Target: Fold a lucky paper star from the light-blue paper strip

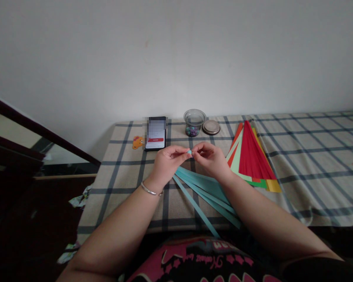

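— What are the hands doing right now?

— The left hand and the right hand are meeting fingertip to fingertip above the checked cloth, and both are pinching a small blue paper piece between thumb and forefinger. Each hand is closed on it, one from either side.

— Where is that piece sitting, exactly?

— It is being held up in the air between the two hands, just in front of the phone (too small to tell how it is folded). Under the wrists, a bundle of blue paper strips is lying on the cloth, fanning out toward the person's lap.

— And what is lying around them?

— A fan of coloured strips, mostly red with green, yellow and orange edges, is resting just to the right of the right hand. Behind the hands a clear jar is standing open, with small coloured bits in the bottom, and its round lid is lying just beside it. A silver bangle is circling the left wrist.
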Tool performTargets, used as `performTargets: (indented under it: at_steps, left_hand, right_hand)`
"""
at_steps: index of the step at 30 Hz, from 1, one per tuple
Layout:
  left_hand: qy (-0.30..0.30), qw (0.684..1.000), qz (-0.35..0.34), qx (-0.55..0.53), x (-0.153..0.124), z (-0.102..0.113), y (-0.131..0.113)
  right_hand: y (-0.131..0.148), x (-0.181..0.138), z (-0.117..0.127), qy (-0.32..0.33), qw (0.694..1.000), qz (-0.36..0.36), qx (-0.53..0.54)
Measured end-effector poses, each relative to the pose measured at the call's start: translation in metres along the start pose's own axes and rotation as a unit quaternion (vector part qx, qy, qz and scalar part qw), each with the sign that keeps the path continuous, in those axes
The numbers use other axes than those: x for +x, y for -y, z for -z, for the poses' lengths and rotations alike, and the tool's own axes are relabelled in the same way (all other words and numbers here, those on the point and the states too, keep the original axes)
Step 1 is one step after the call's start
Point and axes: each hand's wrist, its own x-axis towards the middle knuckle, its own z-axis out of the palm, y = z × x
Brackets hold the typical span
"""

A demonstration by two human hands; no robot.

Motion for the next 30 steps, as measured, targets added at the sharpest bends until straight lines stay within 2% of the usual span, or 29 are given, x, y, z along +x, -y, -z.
performTargets:
  at_steps: [5,11,18,23,30]
  left_hand:
    - [0.019,1.000,-0.016,0.012,-0.0004,0.0009,-0.0030]
    - [0.044,0.999,0.000,0.028,-0.0002,0.0044,-0.0072]
    - [0.050,0.999,0.021,-0.007,0.0008,0.0033,-0.0074]
    - [0.077,0.996,0.023,-0.026,0.0013,0.0019,-0.0054]
    - [0.062,0.998,0.013,-0.019,0.0015,0.0018,-0.0052]
  right_hand:
    - [0.0008,0.0022,0.0025,0.004,1.000,-0.003,0.017]
    - [0.0033,0.0035,0.0038,0.009,1.000,-0.002,0.022]
    - [0.0019,0.0015,0.0033,0.009,1.000,0.007,-0.011]
    - [0.0027,0.0016,0.0038,0.002,1.000,0.019,-0.020]
    - [0.0062,-0.0002,0.0044,-0.003,0.999,0.033,-0.016]
